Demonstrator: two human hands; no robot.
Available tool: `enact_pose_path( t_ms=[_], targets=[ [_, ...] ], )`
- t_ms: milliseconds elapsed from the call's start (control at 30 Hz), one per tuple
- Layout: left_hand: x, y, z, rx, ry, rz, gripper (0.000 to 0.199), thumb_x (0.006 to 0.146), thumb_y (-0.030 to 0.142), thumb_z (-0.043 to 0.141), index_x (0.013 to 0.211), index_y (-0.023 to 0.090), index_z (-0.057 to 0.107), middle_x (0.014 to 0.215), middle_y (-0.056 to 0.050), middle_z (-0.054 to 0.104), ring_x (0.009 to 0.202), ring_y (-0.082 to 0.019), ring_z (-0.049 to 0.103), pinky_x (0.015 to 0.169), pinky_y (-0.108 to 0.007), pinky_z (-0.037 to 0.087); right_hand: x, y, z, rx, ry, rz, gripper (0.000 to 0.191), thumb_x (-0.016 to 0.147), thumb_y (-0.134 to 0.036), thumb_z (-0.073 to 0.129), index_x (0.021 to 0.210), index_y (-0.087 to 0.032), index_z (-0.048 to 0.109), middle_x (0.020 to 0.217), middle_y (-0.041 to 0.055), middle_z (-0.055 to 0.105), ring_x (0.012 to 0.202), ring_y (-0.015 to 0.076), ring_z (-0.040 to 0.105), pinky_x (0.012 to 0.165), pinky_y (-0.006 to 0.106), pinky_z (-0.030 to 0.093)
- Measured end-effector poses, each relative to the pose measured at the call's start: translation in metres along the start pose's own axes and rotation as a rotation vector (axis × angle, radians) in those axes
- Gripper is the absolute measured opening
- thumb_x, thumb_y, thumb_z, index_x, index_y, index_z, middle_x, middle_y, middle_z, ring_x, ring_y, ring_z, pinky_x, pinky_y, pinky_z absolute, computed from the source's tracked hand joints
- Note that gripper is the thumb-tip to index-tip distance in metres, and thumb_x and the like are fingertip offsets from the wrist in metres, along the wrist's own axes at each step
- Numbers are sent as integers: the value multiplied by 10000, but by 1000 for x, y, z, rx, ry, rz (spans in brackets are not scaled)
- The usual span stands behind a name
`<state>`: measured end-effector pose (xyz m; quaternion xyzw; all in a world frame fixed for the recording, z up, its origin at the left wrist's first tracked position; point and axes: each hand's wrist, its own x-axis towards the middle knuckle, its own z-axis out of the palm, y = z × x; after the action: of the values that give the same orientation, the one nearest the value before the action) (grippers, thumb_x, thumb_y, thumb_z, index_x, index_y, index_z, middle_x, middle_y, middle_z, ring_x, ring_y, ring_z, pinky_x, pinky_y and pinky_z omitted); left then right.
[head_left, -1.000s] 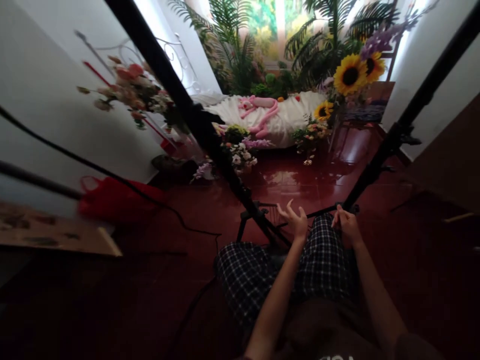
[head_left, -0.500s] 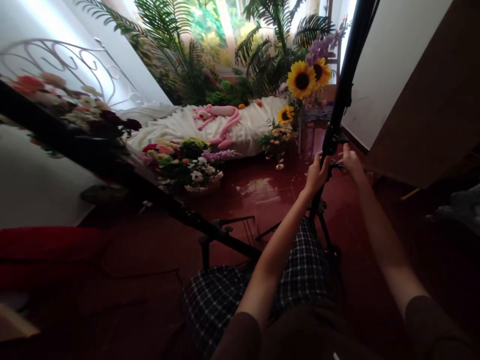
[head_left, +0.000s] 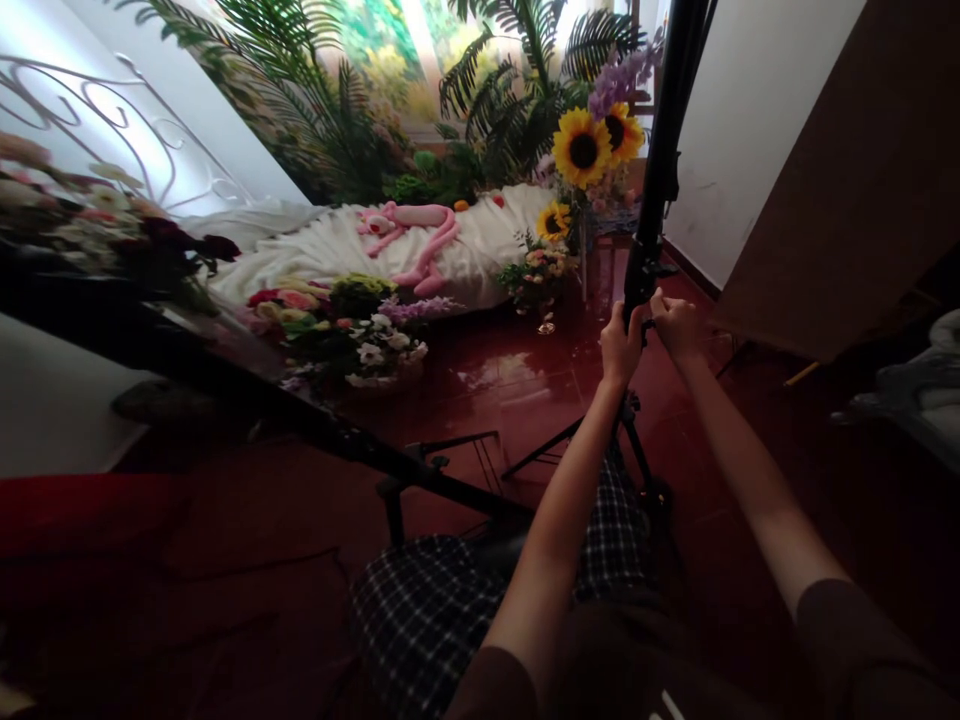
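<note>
A tall black stand [head_left: 649,235] with telescoping sections and folding legs rises in front of me, right of the middle. My left hand [head_left: 621,343] is wrapped round its pole just beneath a collar with a knob [head_left: 660,270]. Close beside it, my right hand [head_left: 673,325] has its fingers closed at a small lower knob on the pole's right side; the fingers mostly hide that knob. A second black stand [head_left: 300,410] slants across the left side, apart from both hands.
A low white-draped bed [head_left: 300,250] at the back bears a pink plush toy [head_left: 420,217]. Flower arrangements [head_left: 367,340] and sunflowers [head_left: 583,152] stand around it. A brown panel [head_left: 817,200] leans at right, near a grey carved seat [head_left: 915,390]. Something red [head_left: 82,510] lies at left.
My right hand has moved down from the upper knob area and closed at the lower knob. My left hand keeps its hold on the pole. The view has shifted slightly right.
</note>
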<state>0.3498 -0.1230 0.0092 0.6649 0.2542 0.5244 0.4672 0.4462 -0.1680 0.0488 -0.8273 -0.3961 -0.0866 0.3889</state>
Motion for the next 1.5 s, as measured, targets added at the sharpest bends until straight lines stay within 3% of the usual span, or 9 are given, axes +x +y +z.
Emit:
enact_pose_path(
  t_ms=[100,200,433,600,800,1000,1133,1333,1500],
  targets=[
    [0,1,-1,7,-13,-5,257,949,439,551,1041,220,648,716,10,636,630,-124,598,609,-217,407,-13,-3,0,9,114,-46,600,1033,-432,271,652,-177,658,656,78,675,630,159,614,614,266,353],
    [-1,5,-3,-6,-34,-10,233,951,425,548,1029,227,642,679,22,616,597,-117,578,588,-211,399,-19,-7,-5,12,142,-63,546,1016,-415,323,635,-178,633,634,55,654,612,138,573,605,258,332],
    [-1,5,-4,-26,-15,0,203,937,414,574,1007,241,653,698,9,628,620,-133,588,603,-227,409,-14,-17,-25,6,-39,64,349,889,-355,523,614,-172,637,585,39,627,555,143,504,556,268,260],
    [-1,4,-4,-25,-12,-26,223,935,415,580,1040,235,662,709,0,645,646,-138,609,613,-228,428,-12,-16,-27,31,-70,89,328,869,-303,512,618,-163,670,589,62,654,596,175,582,583,273,321],
    [-2,6,-5,-9,-8,-31,252,935,420,583,1074,226,666,726,-6,661,666,-140,633,622,-220,432,-23,-21,-26,31,8,49,308,896,-280,483,751,-151,722,777,111,743,731,199,668,654,272,389],
    [-2,3,-4,50,-27,3,341,963,491,503,1082,207,649,718,-7,651,641,-131,610,621,-226,406,-40,-23,-28,85,60,59,322,963,-333,447,781,-180,664,785,88,728,756,205,675,668,271,403],
    [-1,-1,-2,48,-16,35,384,963,546,467,1035,214,646,714,-12,638,621,-130,587,605,-237,390,-50,-14,-16,233,90,74,304,997,-389,421,868,-196,617,794,67,712,759,195,676,684,268,445],
    [0,-3,0,20,-4,21,451,940,611,459,1041,210,638,658,6,603,562,-121,554,564,-240,372,-59,17,23,705,197,15,305,975,-531,442,1039,-237,494,863,26,687,742,152,679,697,274,531],
    [-1,-3,0,19,-14,27,477,930,651,431,996,215,615,676,8,611,585,-119,574,586,-234,403,-71,41,45,919,144,-8,392,874,-517,607,1130,-262,453,1011,38,681,940,172,692,756,291,565]
  ],
)
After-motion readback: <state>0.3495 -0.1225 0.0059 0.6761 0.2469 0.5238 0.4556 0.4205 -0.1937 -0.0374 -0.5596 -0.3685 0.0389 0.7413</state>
